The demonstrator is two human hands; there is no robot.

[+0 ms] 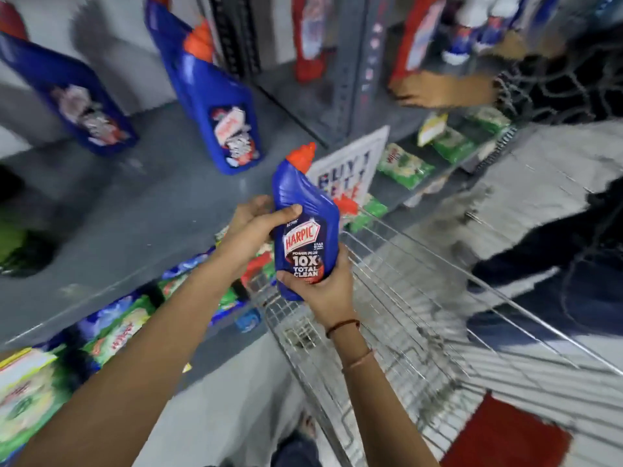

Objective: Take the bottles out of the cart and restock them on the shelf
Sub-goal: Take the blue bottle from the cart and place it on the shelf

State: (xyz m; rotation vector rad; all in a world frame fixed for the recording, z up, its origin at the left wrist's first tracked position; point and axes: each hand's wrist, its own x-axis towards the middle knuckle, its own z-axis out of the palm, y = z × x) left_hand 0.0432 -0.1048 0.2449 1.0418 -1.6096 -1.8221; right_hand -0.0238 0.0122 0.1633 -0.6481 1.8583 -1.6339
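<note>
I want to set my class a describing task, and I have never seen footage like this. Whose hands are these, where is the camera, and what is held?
There is one picture, from a camera worn on a person's head, looking down at their own bare hands. The left hand and right hand together hold a blue bottle with a red cap, above a wire cart. On the grey shelf ahead stand two similar blue bottles. Green packets lie lower down. A second person's hand reaches in at the upper right.

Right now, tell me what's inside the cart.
The cart shows bare wire mesh. A red patch shows at its near end. The held bottle and right hand cover one corner.
</note>
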